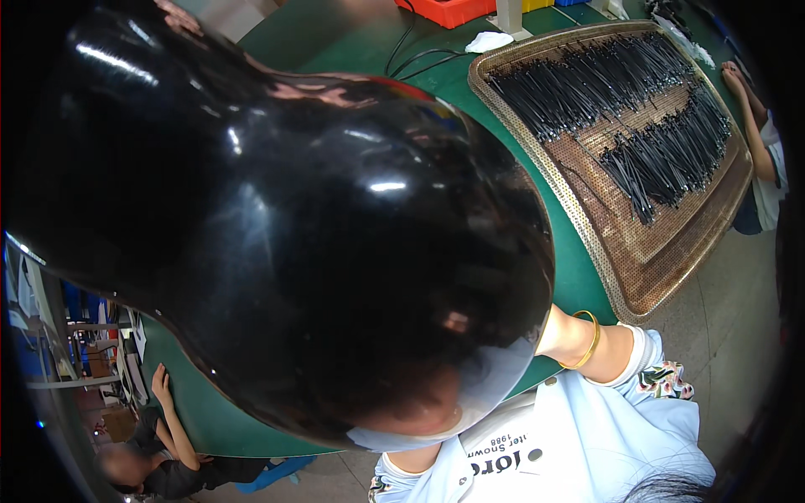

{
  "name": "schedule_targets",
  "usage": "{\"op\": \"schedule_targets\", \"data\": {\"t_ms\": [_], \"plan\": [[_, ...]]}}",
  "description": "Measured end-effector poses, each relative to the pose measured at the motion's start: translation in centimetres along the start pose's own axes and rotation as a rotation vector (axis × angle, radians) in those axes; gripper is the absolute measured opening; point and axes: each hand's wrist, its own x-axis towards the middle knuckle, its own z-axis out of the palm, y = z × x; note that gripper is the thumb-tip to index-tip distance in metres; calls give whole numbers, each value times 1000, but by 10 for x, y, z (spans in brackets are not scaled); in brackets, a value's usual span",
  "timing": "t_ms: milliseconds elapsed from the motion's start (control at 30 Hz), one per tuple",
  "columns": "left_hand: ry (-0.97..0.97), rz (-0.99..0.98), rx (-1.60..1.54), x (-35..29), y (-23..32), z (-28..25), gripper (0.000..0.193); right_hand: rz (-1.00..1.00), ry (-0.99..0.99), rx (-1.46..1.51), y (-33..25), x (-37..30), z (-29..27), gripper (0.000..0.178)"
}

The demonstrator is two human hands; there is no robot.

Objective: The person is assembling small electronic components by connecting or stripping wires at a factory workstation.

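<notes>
A large, glossy black rounded shell (335, 251) with a narrower neck toward the upper left fills most of the view; I cannot make out its kind. My right hand (551, 337) disappears behind its lower right edge, with only the wrist end and a gold bangle (592, 339) on the forearm showing. Below the shell's bottom edge, a short stretch of my left forearm (412, 458) comes out of a light blue sleeve; that hand is covered by the shell. Whether either hand holds anything is hidden. Skin-coloured patches gleam on the shell's upper edge.
On the green table (579, 260), a brown perforated tray (662, 272) carries many thin black rods (662, 155) in two rows. Red and yellow bins (453, 10), a white crumpled piece (489, 42) and a black cable (423, 56) lie behind. Co-workers sit at far right and lower left.
</notes>
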Motion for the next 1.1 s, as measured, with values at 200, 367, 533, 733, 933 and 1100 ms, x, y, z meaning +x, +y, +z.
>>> {"op": "schedule_targets", "data": {"t_ms": [200, 367, 533, 733, 933, 1100], "plan": [[6, -33, -74, -1, 0, 2, 18, -13, 73, -164, -5, 2, -2, 12], [27, -7, -66, -1, -4, -4, 22, -11, 51, 15, -6, 2, -1, 14], [-18, 0, 10, -2, 0, -4, 19, -22, 24, -113, -12, 3, 0, 18], [-28, 26, -7, 0, -5, -7, 18, -61, -52, -383, -4, 1, -7, 17], [-1, 22, -65, -1, 0, 0, 18, -85, -7, -257, -4, 2, -2, 14], [2, 32, 14, -1, 0, -4, 16, -23, -22, -175, -2, 2, -2, 12]]}}
